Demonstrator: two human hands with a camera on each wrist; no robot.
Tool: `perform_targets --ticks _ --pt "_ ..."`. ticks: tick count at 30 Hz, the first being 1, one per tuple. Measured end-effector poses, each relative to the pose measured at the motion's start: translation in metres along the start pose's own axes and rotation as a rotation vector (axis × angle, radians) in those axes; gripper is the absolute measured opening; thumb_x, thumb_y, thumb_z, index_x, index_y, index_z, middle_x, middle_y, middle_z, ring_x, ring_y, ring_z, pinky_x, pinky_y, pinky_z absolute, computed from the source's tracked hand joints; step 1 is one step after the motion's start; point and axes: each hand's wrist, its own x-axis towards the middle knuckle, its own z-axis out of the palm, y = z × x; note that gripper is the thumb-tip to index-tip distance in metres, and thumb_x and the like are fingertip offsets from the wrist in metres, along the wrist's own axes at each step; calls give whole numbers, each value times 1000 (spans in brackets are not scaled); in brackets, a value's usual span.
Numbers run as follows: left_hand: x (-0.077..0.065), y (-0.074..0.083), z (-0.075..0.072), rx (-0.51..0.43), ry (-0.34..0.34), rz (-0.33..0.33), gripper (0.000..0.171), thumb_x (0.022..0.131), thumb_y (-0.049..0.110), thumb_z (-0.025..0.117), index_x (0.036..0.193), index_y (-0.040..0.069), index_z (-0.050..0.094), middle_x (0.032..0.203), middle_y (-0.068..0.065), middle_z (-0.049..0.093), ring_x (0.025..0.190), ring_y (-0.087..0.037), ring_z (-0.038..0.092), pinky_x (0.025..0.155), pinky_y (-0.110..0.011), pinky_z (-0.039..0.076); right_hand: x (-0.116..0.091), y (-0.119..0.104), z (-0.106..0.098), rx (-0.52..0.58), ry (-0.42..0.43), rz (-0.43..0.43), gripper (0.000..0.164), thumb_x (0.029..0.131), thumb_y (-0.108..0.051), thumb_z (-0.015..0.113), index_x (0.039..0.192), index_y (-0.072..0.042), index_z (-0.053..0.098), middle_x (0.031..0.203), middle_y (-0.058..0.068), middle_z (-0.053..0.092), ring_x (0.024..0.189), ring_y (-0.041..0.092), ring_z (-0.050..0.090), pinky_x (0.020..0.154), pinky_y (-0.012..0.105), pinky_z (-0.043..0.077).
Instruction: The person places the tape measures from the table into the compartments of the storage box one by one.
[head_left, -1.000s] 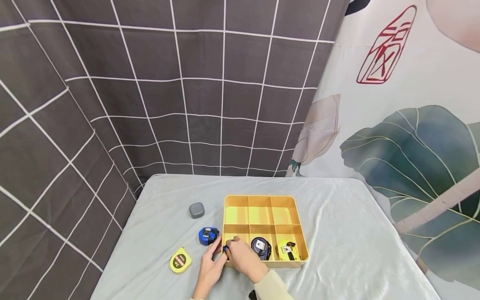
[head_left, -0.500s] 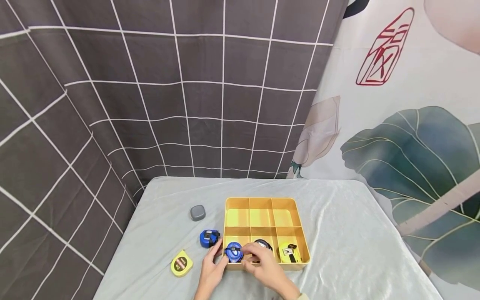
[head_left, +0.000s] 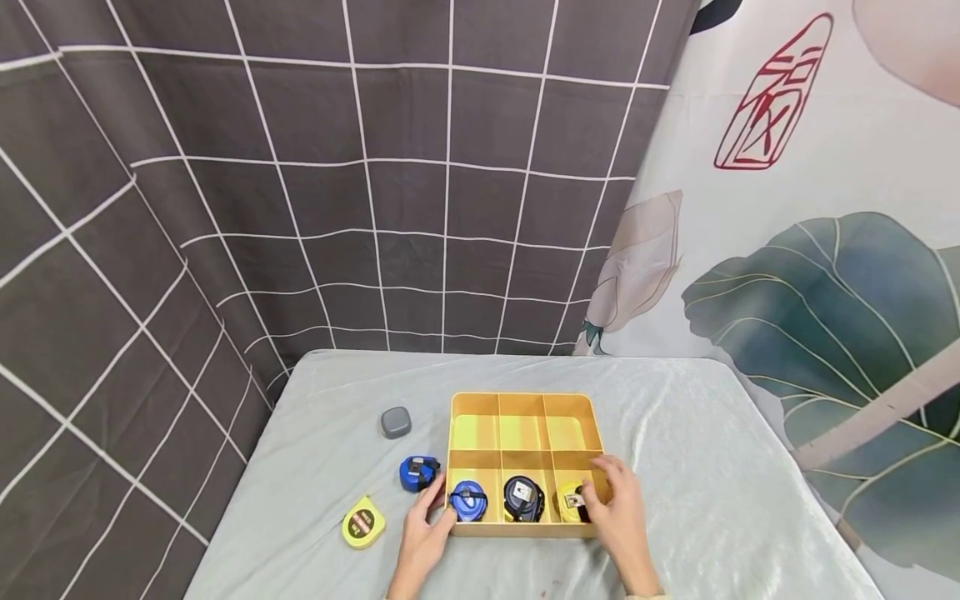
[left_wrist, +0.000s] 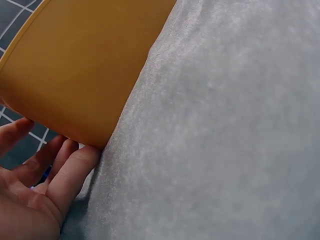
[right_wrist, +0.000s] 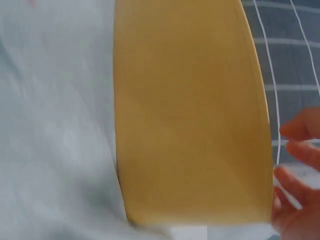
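Note:
A yellow compartment tray [head_left: 525,530] lies on the table. Tape measures occupy its front row: a blue tape measure [head_left: 468,502] on the left, a dark tape measure [head_left: 522,499] in the middle, a yellow tape measure [head_left: 571,502] on the right. My left hand [head_left: 424,533] rests its fingertips against the tray's front left corner; the left wrist view shows these fingers [left_wrist: 75,170] touching the wall. At the front right compartment, my right hand [head_left: 624,515] has spread fingers, partly covering the yellow tape measure. Another blue tape measure [head_left: 417,473] lies just beyond the left fingers.
On the table's left side are a yellow tape measure with a dark label [head_left: 363,524] and a small grey rounded square object [head_left: 395,422]. A pale cloth covers the table [head_left: 697,467]. Behind it hangs a dark checked curtain [head_left: 405,200].
My right hand has let go of the blue tape measure in the left compartment and moved right, uncovering the dark one. My left hand has stayed at the tray's corner.

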Motion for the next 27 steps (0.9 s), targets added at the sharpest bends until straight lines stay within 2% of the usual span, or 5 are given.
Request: perform_targets --ticks 5,10,18,22,27 --pt "1 1 0 -14 5 9 54 78 6 61 131 9 51 121 -5 58 104 -16 57 94 -23 40 10 15 -10 -19 -16 211 37 75 0 62 112 2 58 112 23 55 101 36 53 79 43 46" --pt "1 3 1 -32 14 29 52 78 0 60 130 1 51 123 -15 57 103 -23 59 91 -28 44 15 24 -14 66 -233 396 59 82 -13 63 134 -4 38 122 26 50 102 39 56 82 48 48" --pt "-2 13 -1 -76 -14 -61 50 80 4 62 129 -1 51 128 -19 52 100 -25 60 78 -22 50 21 32 -19 131 -377 337 59 86 -13 60 138 -2 35 113 31 56 96 36 60 83 43 49" --pt "1 11 -10 -108 -95 -106 50 84 12 64 130 -2 50 122 -22 56 96 -24 60 65 -28 53 24 36 -23 183 -441 318 56 83 -2 58 135 0 38 113 31 56 96 33 61 81 35 50" --pt "10 14 -27 -13 -159 -47 43 86 20 62 123 -1 56 111 -18 62 90 -18 62 66 -28 53 31 44 -33 328 -584 379 63 78 7 51 138 -1 34 121 32 50 95 31 60 73 30 51"
